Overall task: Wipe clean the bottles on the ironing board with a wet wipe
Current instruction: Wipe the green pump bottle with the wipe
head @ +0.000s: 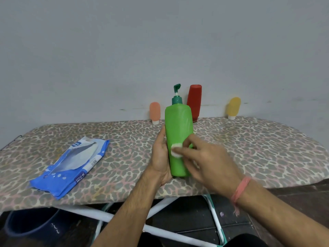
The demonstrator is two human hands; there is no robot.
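Note:
A tall green pump bottle stands near the middle of the leopard-print ironing board. My left hand grips its left side, fingers curled round the body. My right hand pinches a small folded white wet wipe and presses it against the bottle's front, low down. At the back edge by the wall stand a red bottle, a small orange bottle and a small yellow bottle, all cap down.
A blue wet wipe pack lies on the board to the left, its flap open. A grey wall rises right behind the board. Below the front edge are the white board legs and a dark blue bucket.

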